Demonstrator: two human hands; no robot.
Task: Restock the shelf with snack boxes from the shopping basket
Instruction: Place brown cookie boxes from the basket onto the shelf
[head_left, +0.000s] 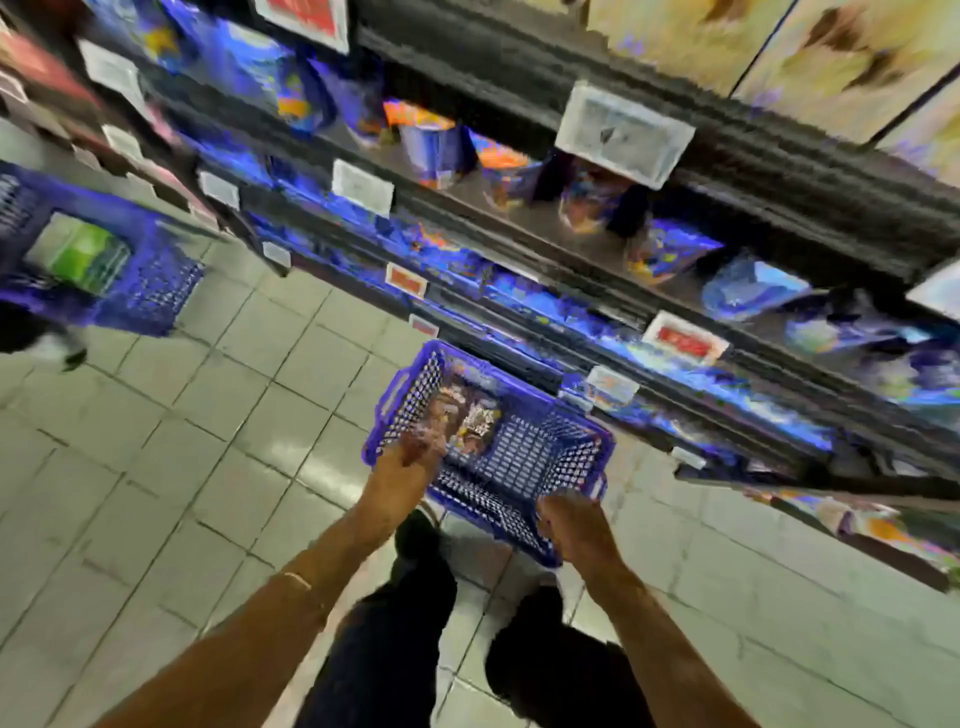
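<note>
Store aisle, motion-blurred. Pale grey square-tiled floor (171, 467) with dark grout lines, glossy, catching soft patches of reflected light. Dark multi-tier shelving (753, 171) runs diagonally from upper left to lower right, white price labels (626, 134) and red price labels (684, 340) fixed along its front edges.

Bright overhead light; heavy motion blur (worst on the shelves (571, 218)); wide-angle warping at edges.

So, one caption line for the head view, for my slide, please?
Left hand reaches into the blue basket, right hand at its near rim, beside the stocked shelves.
</note>
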